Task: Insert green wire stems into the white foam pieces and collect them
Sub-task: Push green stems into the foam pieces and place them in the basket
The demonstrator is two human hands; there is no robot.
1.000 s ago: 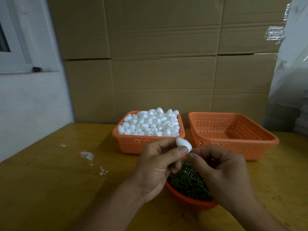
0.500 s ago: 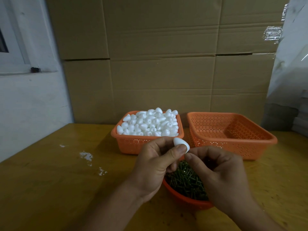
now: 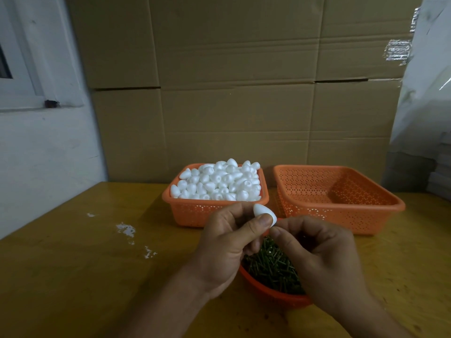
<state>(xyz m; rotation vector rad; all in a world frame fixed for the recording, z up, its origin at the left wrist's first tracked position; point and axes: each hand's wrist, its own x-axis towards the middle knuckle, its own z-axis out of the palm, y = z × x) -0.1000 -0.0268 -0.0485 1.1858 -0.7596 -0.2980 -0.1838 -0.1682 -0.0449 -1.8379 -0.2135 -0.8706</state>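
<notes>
My left hand [image 3: 227, 245] pinches one white egg-shaped foam piece [image 3: 262, 212] between thumb and fingers, over the table's middle. My right hand [image 3: 324, 259] has thumb and forefinger pinched together against the foam's lower end, as on a thin stem that the fingertips hide. Under both hands an orange bowl [image 3: 268, 295] holds a heap of green wire stems [image 3: 271, 267]. Behind it an orange basket [image 3: 192, 213] is heaped with white foam pieces [image 3: 219, 181]. To its right stands a second orange basket [image 3: 341, 215] with nothing visible in it.
Stacked cardboard boxes [image 3: 231, 106] wall off the back of the wooden table [image 3: 73, 276]. A white wall [image 3: 44, 154] runs along the left. White crumbs [image 3: 125, 229] lie on the table's left part. Plastic-wrapped goods [image 3: 429, 106] stand at the right.
Both hands keep the same pose with the foam piece. My right fingertips have closed in slightly on the foam's lower end.
</notes>
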